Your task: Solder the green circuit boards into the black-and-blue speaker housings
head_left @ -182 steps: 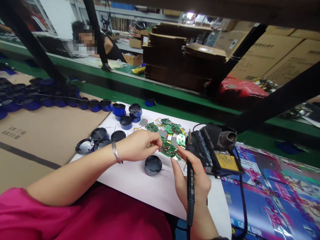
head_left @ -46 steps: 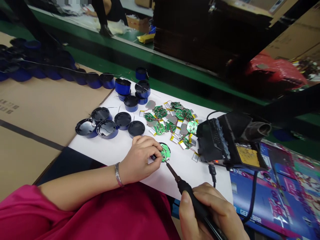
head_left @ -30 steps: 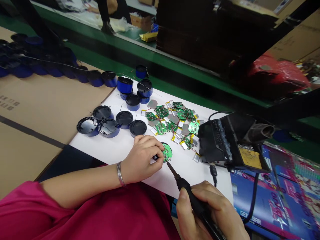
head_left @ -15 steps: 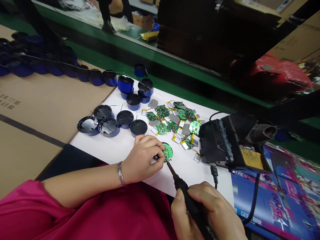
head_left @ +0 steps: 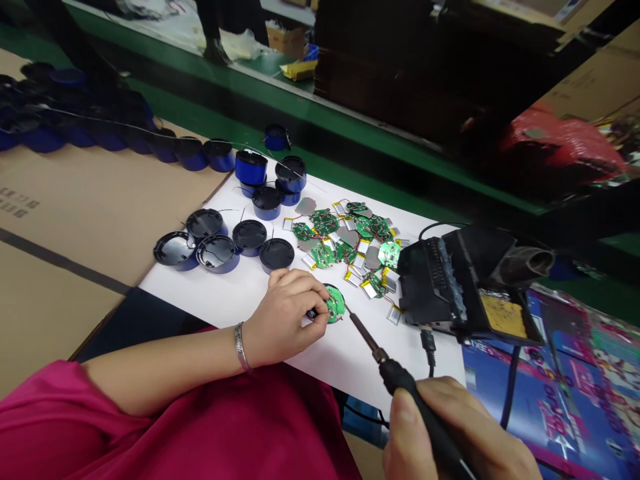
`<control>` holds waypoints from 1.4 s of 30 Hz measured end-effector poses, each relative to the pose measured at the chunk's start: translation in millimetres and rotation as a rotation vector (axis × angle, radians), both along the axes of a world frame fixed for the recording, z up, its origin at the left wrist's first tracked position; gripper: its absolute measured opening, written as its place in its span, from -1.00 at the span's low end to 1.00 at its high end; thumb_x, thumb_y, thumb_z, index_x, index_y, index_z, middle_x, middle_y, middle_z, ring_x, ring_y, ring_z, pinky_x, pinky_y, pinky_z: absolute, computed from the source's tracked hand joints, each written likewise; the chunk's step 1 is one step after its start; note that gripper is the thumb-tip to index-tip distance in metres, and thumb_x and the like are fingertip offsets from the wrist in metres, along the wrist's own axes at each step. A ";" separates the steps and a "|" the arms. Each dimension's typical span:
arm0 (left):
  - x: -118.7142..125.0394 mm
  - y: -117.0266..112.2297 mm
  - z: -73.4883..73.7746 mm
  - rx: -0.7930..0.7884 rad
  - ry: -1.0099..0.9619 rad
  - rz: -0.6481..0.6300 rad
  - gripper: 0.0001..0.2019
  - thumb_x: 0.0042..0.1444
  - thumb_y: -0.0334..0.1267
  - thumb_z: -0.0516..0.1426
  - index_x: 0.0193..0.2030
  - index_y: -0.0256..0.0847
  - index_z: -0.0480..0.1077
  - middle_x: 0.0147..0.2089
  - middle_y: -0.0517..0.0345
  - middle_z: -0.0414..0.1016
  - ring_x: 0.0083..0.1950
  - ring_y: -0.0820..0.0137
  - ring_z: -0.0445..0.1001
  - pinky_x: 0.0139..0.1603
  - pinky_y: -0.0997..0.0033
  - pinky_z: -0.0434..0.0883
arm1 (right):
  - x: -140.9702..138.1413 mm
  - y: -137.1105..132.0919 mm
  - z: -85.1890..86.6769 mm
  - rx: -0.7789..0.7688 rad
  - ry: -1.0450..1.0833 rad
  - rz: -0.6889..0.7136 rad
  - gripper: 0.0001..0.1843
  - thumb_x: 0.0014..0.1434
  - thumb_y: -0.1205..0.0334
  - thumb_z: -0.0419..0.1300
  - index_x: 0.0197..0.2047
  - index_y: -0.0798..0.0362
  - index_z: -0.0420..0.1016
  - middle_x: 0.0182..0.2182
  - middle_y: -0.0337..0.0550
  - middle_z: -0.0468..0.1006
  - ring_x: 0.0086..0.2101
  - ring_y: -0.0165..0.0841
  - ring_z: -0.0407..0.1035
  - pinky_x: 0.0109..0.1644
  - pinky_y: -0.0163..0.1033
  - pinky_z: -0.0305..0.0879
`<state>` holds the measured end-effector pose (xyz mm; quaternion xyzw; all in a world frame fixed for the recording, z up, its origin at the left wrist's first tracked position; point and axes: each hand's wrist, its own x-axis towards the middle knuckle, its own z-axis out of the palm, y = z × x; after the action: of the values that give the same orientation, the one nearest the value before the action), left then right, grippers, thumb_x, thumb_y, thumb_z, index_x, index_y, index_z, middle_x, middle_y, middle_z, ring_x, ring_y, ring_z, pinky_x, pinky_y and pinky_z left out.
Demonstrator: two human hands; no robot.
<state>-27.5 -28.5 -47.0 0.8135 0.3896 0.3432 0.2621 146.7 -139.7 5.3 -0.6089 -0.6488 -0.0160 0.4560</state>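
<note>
My left hand (head_left: pixel 285 315) pinches a round green circuit board (head_left: pixel 334 304) down on the white sheet (head_left: pixel 235 300); a black round piece shows under the board at my fingertips. My right hand (head_left: pixel 450 437) grips a black soldering iron (head_left: pixel 400 380), whose thin tip points up-left and ends just right of the board, apart from it. Beyond the board lies a heap of several green boards and small silver batteries (head_left: pixel 353 243).
Several black and blue round housings (head_left: pixel 220 247) stand left of the heap, with more along the cardboard (head_left: pixel 75 207) at far left. A black soldering station with a yellow sponge (head_left: pixel 465 283) sits at right, its cable hanging down. A green conveyor edge (head_left: pixel 350 167) runs behind.
My right hand has drawn the soldering iron back to the right and down; its tip, which touched the board's lower edge, now stands off it. My left hand keeps its hold.
</note>
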 end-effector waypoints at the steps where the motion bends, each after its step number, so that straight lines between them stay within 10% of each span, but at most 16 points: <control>1: -0.1 0.1 0.0 -0.001 0.001 -0.001 -0.87 0.10 -0.44 0.17 -0.44 -0.20 0.42 -0.20 0.22 0.58 -0.03 0.32 0.47 0.08 0.18 0.14 | -3.6 3.5 -2.4 0.045 0.006 -0.064 -0.84 0.17 0.41 0.29 -0.16 0.06 0.49 -0.43 -0.18 0.54 -0.45 -0.32 0.49 -0.35 -0.21 0.46; 14: 0.0 0.5 1.7 -0.004 -0.008 -0.003 -0.88 0.12 -0.42 0.18 -0.43 -0.20 0.43 -0.19 0.23 0.59 -0.03 0.31 0.47 0.06 0.16 0.15 | -1.1 38.7 -51.3 0.096 0.049 0.137 -0.58 0.24 0.42 0.26 0.16 -0.01 0.45 -0.21 -0.15 0.66 -0.34 -0.33 0.58 -0.27 -0.24 0.55; 42: -0.3 -9.9 7.0 -0.128 0.052 0.201 -0.89 0.01 -0.40 0.24 -0.49 -0.15 0.48 -0.03 0.12 0.53 0.10 0.13 0.32 0.06 0.02 0.19 | -12.9 48.8 -66.3 0.187 -0.161 0.192 -0.63 0.13 0.59 0.27 -0.02 0.13 0.43 -0.37 -0.13 0.57 -0.41 -0.36 0.44 -0.28 -0.21 0.45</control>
<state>-27.8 -38.4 -40.0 0.7606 0.4971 0.3207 0.2676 133.8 -90.9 -60.9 -0.4959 -0.7341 -0.0815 0.4567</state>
